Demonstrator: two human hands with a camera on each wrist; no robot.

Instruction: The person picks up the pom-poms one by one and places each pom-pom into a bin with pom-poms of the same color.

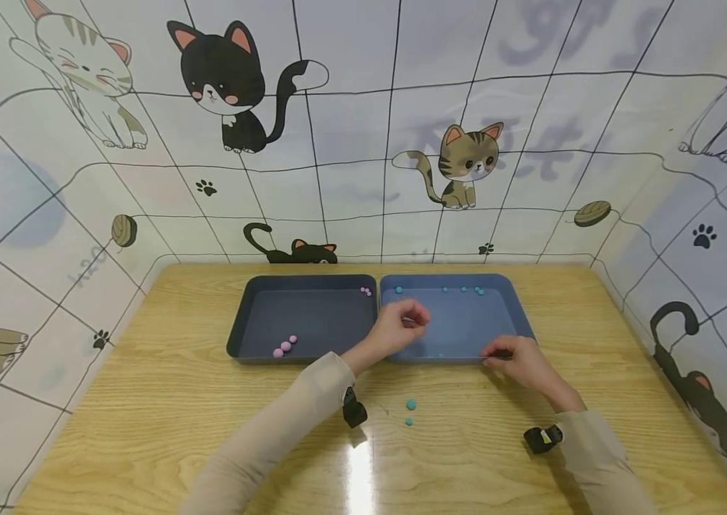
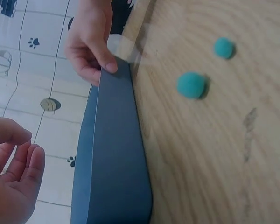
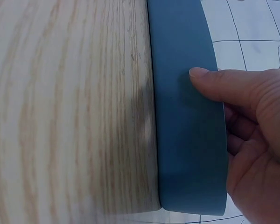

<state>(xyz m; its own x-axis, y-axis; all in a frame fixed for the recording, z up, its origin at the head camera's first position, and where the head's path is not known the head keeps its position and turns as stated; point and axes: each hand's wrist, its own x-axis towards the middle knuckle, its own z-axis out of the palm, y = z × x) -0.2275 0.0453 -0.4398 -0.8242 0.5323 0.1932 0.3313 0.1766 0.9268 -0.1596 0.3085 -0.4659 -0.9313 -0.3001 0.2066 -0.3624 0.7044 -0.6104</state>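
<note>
My left hand (image 1: 397,327) hovers over the left part of the blue tray (image 1: 460,336), its fingers loosely curled; in the left wrist view nothing shows between the fingertips. With thumb outside and fingers inside, my right hand (image 1: 520,363) pinches the tray's front rim near its right corner. The right wrist view shows the thumb (image 3: 219,84) flat against the outer wall. Several small teal balls lie along the tray's back, and a tiny one (image 1: 441,355) sits by its front wall. On the table in front are a larger teal ball (image 2: 192,85) and a smaller teal ball (image 2: 224,47).
A dark grey tray (image 1: 254,307) stands against the blue tray's left side. It holds pink balls (image 1: 286,347) at front left and more small ones at its back right corner. A cat-patterned sheet (image 1: 357,143) surrounds the wooden table (image 1: 170,400) at the back and sides.
</note>
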